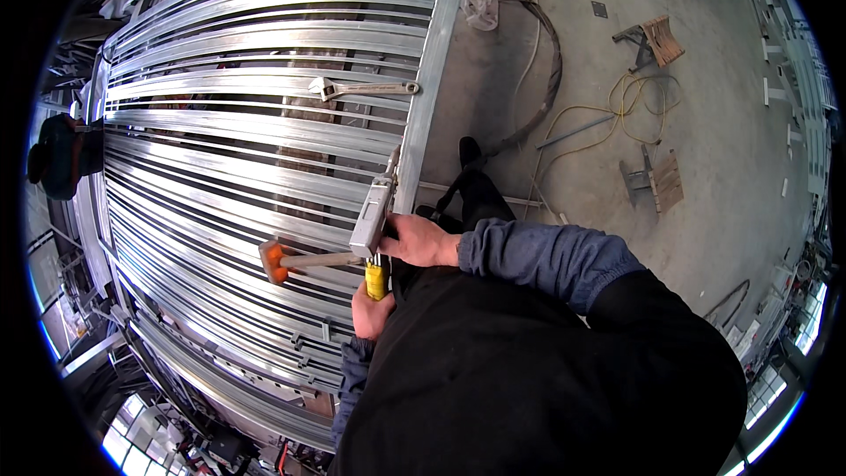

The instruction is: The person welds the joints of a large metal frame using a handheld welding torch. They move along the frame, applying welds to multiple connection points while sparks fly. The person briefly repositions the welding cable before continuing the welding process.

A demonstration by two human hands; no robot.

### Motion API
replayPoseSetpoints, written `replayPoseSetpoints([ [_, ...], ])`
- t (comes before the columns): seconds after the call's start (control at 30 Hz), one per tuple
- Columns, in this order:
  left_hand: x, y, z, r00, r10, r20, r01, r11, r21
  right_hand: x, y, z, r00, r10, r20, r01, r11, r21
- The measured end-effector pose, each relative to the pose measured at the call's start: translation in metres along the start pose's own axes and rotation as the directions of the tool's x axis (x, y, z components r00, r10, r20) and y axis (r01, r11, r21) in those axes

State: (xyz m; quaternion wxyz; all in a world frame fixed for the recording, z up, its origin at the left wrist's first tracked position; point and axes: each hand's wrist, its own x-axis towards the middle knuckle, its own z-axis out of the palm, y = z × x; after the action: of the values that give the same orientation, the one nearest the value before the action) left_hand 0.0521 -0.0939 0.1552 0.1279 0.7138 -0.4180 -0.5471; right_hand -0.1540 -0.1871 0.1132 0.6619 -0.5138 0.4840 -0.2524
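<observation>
My right hand [421,241] is closed at the lower end of a silver-grey, box-shaped metal piece [372,216], beside the frame's near edge. A slimmer metal part sticks out of its far end. Just below, my left hand [372,313] is wrapped round a yellow object [376,280], perhaps a tool grip; its kind is unclear. It sits close under the metal piece, and I cannot tell whether the two are joined. Left of my hands, a mallet [274,262] with an orange head and wooden handle lies on the metal bars. Farther off rests an adjustable wrench [366,88].
The large slatted metal frame [264,35] spreads to my left, with a long edge rail [432,79]. A green-and-black power tool [62,159] sits at its far left. On the concrete floor to the right are a yellow cable [608,110], two wooden-topped stands [661,42] and a dark hose [553,62].
</observation>
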Motion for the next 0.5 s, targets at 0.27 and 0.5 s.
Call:
replayPoseSetpoints([
  [0.27,0.008,0.006,0.009,1.0,-0.02,0.004,0.02,0.989,-0.143,0.001,-0.013,-0.016,0.999,0.032,0.005,-0.032,0.999,0.013],
  [0.5,0.013,0.011,0.007,0.999,-0.035,0.02,0.036,0.997,-0.071,0.007,-0.008,-0.018,1.0,0.018,0.006,-0.018,1.0,0.009],
])
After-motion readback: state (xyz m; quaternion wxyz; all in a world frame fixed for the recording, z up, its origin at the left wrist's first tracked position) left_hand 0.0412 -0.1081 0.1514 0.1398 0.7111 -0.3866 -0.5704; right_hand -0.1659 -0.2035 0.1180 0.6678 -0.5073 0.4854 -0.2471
